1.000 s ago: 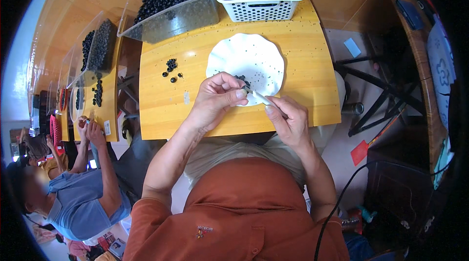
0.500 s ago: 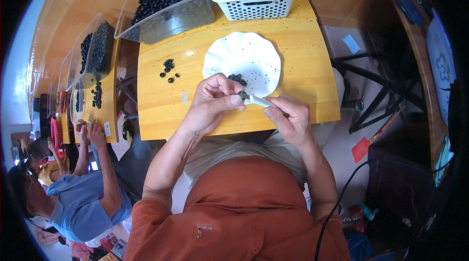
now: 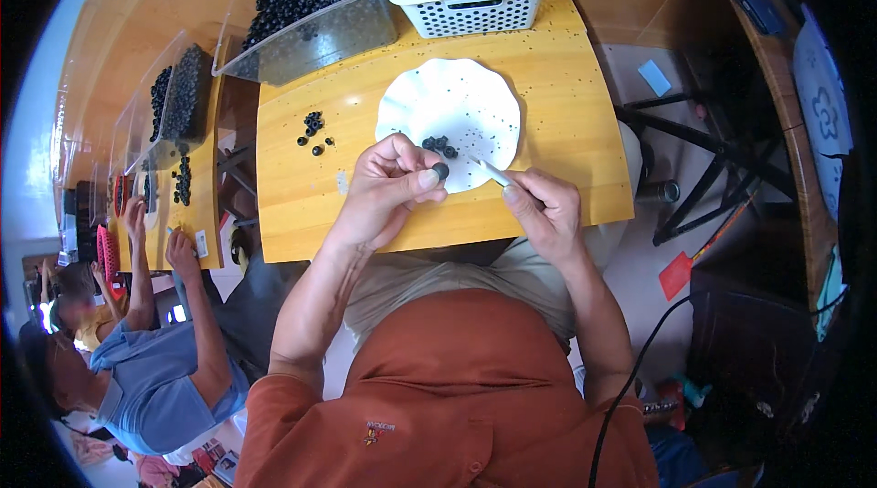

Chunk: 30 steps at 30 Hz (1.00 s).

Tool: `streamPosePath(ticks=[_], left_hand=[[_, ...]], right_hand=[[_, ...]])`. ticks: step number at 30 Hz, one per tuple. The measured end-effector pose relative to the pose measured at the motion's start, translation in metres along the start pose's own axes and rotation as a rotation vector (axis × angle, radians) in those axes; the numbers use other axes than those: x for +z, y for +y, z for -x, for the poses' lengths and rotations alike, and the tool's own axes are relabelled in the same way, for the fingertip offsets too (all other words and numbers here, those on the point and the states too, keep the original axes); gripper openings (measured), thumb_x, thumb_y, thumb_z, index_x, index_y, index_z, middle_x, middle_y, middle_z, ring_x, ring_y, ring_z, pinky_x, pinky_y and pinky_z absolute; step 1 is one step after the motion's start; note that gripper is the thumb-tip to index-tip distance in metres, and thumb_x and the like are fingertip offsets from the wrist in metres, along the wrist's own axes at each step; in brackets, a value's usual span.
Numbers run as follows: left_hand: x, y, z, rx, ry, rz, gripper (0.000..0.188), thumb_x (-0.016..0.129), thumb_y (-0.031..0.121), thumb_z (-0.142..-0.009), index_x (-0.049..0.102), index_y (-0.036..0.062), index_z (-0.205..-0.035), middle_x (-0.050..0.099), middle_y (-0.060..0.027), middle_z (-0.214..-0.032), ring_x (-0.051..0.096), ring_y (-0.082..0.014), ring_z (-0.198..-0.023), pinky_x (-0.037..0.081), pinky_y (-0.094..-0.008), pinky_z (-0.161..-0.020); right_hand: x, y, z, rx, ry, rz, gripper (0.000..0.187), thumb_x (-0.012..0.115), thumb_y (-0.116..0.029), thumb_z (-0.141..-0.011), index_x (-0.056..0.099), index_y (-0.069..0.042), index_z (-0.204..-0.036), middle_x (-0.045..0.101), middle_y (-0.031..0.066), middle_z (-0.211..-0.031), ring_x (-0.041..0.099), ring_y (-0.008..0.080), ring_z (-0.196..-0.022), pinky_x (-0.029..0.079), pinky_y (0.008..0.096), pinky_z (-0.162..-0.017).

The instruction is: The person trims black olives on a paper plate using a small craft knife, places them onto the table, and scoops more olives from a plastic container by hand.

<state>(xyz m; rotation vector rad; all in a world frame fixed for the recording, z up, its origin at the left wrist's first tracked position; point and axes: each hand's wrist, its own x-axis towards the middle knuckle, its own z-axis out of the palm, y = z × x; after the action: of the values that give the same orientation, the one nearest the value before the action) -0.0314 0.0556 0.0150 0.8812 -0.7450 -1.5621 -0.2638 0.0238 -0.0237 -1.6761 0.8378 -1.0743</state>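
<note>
1. Berry [image 3: 441,171], small, dark and round, sits pinched between thumb and fingertips of the left hand [image 3: 393,186], just over the near edge of the white plate [image 3: 457,90].
2. Left forearm rises from the lower edge and bends at the wrist; the fingers curl inward, so the grip is closed tight on that single berry.
3. Right hand [image 3: 544,209] lies just right of the left one, near the bench [image 3: 566,122] edge, knuckles up. Its grip is closed round one slim pale tool [image 3: 493,173], whose tip points left toward the berry.
4. On the plate, just beyond the hands, lies a small cluster of dark berries [image 3: 438,144]; I count about four, though they overlap.
5. Farther left on the yellow bench lies a loose group of berries [image 3: 312,127], roughly eight.
6. At the far edge stand two containers heaped with berries: a clear bin [image 3: 320,40] on the left and a white basket [image 3: 475,8] on the right.
7. Far left, another person's hands [image 3: 160,232] rest on a separate bench.
</note>
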Motion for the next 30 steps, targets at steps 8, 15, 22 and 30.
streamPosePath(ticks=[8,15,22,30], left_hand=[[-0.002,-0.001,-0.009,-0.029,-0.011,0.054,0.015,0.069,-0.003,-0.086,0.058,0.0059,-0.085,0.068,-0.0090,-0.094,0.068,-0.0150,-0.080,0.060,-0.0276,-0.072],[0.002,0.001,-0.015,-0.025,0.026,0.022,0.013,0.070,-0.004,-0.085,0.061,0.0039,-0.090,0.068,-0.0091,-0.094,0.068,-0.0141,-0.080,0.060,-0.0273,-0.075],[0.006,0.007,-0.033,0.071,0.112,-0.205,0.012,0.070,-0.003,-0.086,0.059,0.0027,-0.088,0.066,-0.0099,-0.098,0.067,-0.0151,-0.079,0.060,-0.0266,-0.072],[0.035,0.064,-0.136,0.437,0.182,-0.479,0.017,0.072,0.003,-0.086,0.062,-0.0032,-0.099,0.067,-0.0081,-0.091,0.065,-0.0147,-0.083,0.055,-0.0255,-0.079]], right_hand=[[0.001,0.004,0.002,0.012,0.024,-0.031,0.036,0.062,-0.029,-0.096,0.069,0.005,-0.106,0.052,0.0042,-0.065,0.046,0.0098,-0.057,0.036,0.0287,-0.052],[-0.003,0.006,0.001,0.035,0.043,-0.018,0.035,0.063,-0.027,-0.096,0.068,0.006,-0.106,0.053,0.0034,-0.065,0.046,0.0084,-0.059,0.036,0.0275,-0.053],[-0.002,0.003,0.007,0.113,0.094,-0.110,0.032,0.062,-0.024,-0.097,0.068,0.006,-0.106,0.054,-0.0010,-0.068,0.045,0.0044,-0.063,0.036,0.0233,-0.054],[0.000,0.004,0.009,0.103,0.111,-0.152,0.031,0.061,-0.023,-0.097,0.067,0.006,-0.106,0.052,-0.0029,-0.068,0.044,0.0043,-0.064,0.036,0.0229,-0.055]])
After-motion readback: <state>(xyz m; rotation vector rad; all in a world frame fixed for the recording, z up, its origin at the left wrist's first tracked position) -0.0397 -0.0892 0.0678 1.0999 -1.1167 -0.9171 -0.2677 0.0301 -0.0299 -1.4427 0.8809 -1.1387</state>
